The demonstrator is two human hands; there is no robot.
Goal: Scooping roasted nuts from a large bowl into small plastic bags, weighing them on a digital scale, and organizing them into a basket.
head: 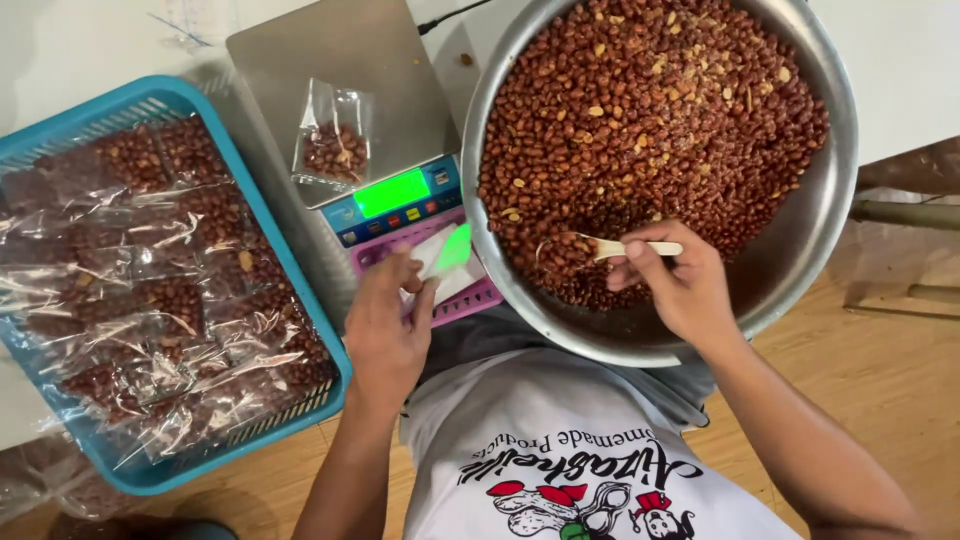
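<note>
Step in hand: weighing out portion of roasted peanuts (650, 130).

Right hand (680, 285) pinched on wooden scoop (625, 247), dipped into steel basin (835, 215) at 2 o'clock.

Left hand (385, 335) loosely curled, fingertips on scale keypad (450, 275).

Part-filled clear pouch (335, 135) laid on scale platform (330, 80) at 11 o'clock.

Sealed packets stacked in blue basket (255, 185) at 9 o'clock.

Next move judged: scoop to be carried level to pouch.

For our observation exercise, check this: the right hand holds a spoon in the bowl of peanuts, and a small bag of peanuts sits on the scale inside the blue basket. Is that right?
Not quite. The small bag sits on the scale, but the scale stands beside the blue basket, not inside it, as the head view shows. The right hand does hold a spoon in the bowl of peanuts.
</note>
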